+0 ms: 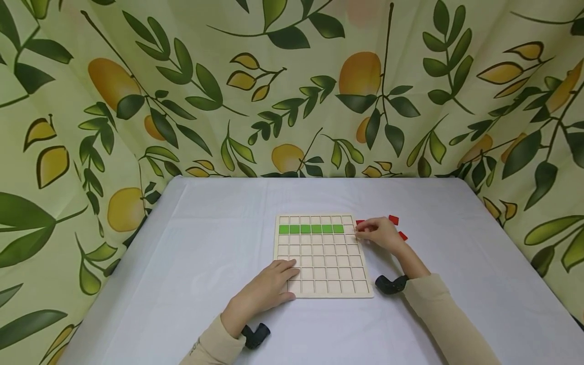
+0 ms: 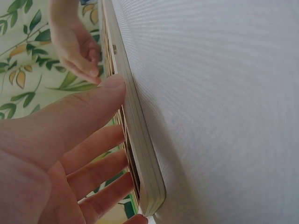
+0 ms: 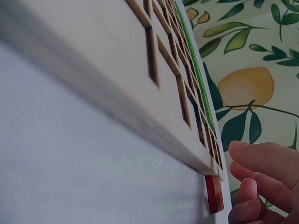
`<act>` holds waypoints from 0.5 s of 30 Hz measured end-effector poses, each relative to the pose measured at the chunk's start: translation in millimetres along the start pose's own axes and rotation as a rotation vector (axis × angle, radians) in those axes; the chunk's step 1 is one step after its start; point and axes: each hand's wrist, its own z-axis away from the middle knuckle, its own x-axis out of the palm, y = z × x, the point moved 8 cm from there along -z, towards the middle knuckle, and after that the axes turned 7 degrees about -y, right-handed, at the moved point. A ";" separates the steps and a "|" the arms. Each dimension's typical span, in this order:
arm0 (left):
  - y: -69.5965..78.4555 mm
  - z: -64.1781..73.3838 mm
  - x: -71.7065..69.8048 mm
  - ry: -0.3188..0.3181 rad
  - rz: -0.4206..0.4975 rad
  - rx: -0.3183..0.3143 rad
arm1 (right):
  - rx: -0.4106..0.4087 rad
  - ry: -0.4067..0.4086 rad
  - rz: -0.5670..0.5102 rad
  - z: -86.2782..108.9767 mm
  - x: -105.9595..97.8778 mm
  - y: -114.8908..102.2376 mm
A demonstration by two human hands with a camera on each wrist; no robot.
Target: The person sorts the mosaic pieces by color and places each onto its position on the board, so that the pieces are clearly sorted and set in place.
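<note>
A pale wooden grid board (image 1: 325,261) lies on the table in the head view. Several green square tiles (image 1: 317,229) fill its second row from the back, except the rightmost cell. My left hand (image 1: 264,286) rests on the board's front left corner with fingers spread; in the left wrist view the thumb (image 2: 105,93) touches the board's edge. By the board's right edge, near that second row, is my right hand (image 1: 380,234), its fingers loosely bent. No tile shows between the right fingers (image 3: 261,156). Red tiles (image 1: 394,220) lie around this hand, partly hidden by it.
White cloth covers the table (image 1: 219,228). A leaf-and-fruit patterned curtain (image 1: 292,101) hangs behind and at both sides. Dark wrist-worn devices (image 1: 391,285) sit below each wrist. One red tile (image 3: 214,196) lies close against the board's edge in the right wrist view.
</note>
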 end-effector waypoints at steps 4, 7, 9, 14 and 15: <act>0.5 -0.2 -0.3 0.000 0.001 0.002 | 0.017 0.014 0.024 5.4 -3.8 4.4; 1.2 0.0 -1.0 0.000 -0.003 0.004 | 0.023 0.020 0.032 8.6 -6.8 8.3; 1.2 0.0 -1.4 0.002 -0.004 0.005 | 0.022 0.021 0.034 10.4 -8.8 10.4; 1.5 0.5 -2.0 0.005 -0.009 0.011 | -0.011 0.029 0.051 14.0 -14.4 12.3; 1.5 0.6 -1.8 0.004 -0.010 0.011 | -0.017 0.036 0.054 14.7 -15.8 12.2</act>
